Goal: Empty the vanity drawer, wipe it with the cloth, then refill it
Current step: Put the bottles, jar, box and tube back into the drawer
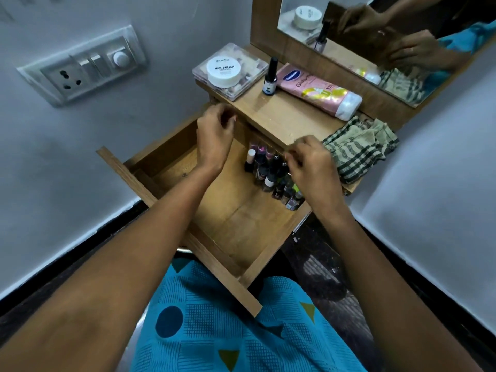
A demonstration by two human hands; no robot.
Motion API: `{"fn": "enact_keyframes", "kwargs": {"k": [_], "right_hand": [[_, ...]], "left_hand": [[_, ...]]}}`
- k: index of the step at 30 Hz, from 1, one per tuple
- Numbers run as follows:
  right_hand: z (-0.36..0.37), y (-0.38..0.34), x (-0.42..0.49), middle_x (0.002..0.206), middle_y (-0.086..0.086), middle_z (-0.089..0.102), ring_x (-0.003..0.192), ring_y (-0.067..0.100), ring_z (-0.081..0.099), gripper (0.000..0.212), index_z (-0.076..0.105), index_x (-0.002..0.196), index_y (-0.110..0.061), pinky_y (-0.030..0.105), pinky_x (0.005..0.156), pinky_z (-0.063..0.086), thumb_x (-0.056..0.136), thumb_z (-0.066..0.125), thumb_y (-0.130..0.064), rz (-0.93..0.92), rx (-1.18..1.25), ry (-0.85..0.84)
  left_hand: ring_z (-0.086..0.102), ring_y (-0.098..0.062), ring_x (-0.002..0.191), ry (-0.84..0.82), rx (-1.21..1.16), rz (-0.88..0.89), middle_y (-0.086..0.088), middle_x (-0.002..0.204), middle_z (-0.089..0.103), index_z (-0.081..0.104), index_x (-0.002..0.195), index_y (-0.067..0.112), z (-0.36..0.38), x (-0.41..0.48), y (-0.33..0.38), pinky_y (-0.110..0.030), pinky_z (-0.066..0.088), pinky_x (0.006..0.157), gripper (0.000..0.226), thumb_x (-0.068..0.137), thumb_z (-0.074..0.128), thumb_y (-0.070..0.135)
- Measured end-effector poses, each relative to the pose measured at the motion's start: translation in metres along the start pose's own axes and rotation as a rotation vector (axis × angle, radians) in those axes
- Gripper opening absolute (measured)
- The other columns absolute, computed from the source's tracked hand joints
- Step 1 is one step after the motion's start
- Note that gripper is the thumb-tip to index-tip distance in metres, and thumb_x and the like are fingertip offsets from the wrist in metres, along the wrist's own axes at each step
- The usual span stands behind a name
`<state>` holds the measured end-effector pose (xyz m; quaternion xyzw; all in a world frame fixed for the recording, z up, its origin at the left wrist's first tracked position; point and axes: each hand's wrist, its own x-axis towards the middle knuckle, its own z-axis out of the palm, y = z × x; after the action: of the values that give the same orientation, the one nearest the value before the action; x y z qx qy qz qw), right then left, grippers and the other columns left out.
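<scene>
The wooden vanity drawer (239,224) is pulled out over my lap. Several nail polish bottles (271,173) stand crowded in its back right corner; the rest of its floor is bare. My left hand (214,135) hovers over the drawer's back left, just under the vanity top's edge, with its fingers loosely curled and nothing in them. My right hand (311,167) hangs over the bottles, fingertips bent down towards their caps; no bottle shows in its grip. The checked green cloth (359,149) lies crumpled on the vanity top, right of my right hand.
On the vanity top (276,116) sit a clear plastic box (249,84) with a white nail polish remover tub (224,71) on it, a dark-capped bottle (270,77) and a pink lotion tube (319,89). A mirror (375,44) stands behind. A switchboard (83,67) is on the left wall.
</scene>
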<state>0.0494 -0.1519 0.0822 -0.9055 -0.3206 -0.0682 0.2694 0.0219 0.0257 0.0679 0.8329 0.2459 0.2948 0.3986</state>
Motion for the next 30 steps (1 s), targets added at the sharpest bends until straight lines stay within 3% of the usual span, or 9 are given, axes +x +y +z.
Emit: {"fn": "enact_keyframes", "kwargs": {"k": [4,9,13,16,26,30], "right_hand": [[0.005,-0.009,0.055,0.101,0.014,0.062,0.087,0.022,0.061,0.015,0.066,0.098,0.001,0.032,0.079,0.053,0.087,0.058,-0.006,0.029,0.154,0.099],[0.012,-0.014,0.11,0.107,0.016,0.06,0.086,0.014,0.058,0.02,0.064,0.104,0.001,0.011,0.075,0.044,0.085,0.059,-0.001,0.06,0.241,0.204],[0.019,-0.016,0.136,0.116,0.014,0.056,0.103,0.021,0.057,0.04,0.055,0.121,-0.003,0.018,0.088,0.044,0.082,0.064,-0.004,0.117,0.279,0.226],[0.025,-0.016,0.147,0.116,0.013,0.056,0.104,0.02,0.057,0.042,0.055,0.123,-0.007,0.025,0.091,0.046,0.082,0.064,-0.007,0.118,0.272,0.208],[0.026,-0.015,0.149,0.109,0.01,0.066,0.096,0.014,0.062,0.027,0.066,0.109,-0.006,0.013,0.081,0.047,0.082,0.063,-0.005,0.105,0.296,0.244],[0.017,-0.019,0.139,0.107,0.011,0.067,0.091,0.009,0.059,0.026,0.066,0.107,-0.004,0.007,0.076,0.041,0.081,0.063,-0.003,0.092,0.311,0.243]], "left_hand": [[0.055,-0.018,0.112,0.077,0.025,0.013,-0.013,0.121,0.059,0.058,0.114,0.003,-0.004,0.029,0.006,-0.017,0.043,0.092,0.027,0.088,0.056,0.008],[0.043,-0.023,0.124,0.087,0.071,0.021,-0.014,0.13,0.046,0.048,0.123,0.004,-0.002,0.062,0.004,-0.025,0.038,0.102,0.047,0.081,0.065,0.014],[0.043,-0.022,0.122,0.024,0.067,0.004,-0.013,0.128,0.046,0.046,0.124,0.003,0.004,0.075,0.0,-0.026,0.037,0.101,0.059,0.076,0.072,0.024],[0.046,-0.023,0.121,0.042,0.045,-0.02,-0.014,0.128,0.05,0.047,0.124,0.001,0.007,0.081,-0.001,-0.027,0.037,0.101,0.063,0.073,0.074,0.026],[0.045,-0.023,0.125,0.095,0.036,-0.033,-0.013,0.133,0.05,0.042,0.131,0.002,0.009,0.077,-0.001,-0.031,0.035,0.106,0.073,0.073,0.074,0.031],[0.046,-0.023,0.125,0.109,0.018,0.001,-0.014,0.132,0.051,0.043,0.13,0.001,0.006,0.058,0.008,-0.024,0.034,0.104,0.072,0.072,0.075,0.029]]}}
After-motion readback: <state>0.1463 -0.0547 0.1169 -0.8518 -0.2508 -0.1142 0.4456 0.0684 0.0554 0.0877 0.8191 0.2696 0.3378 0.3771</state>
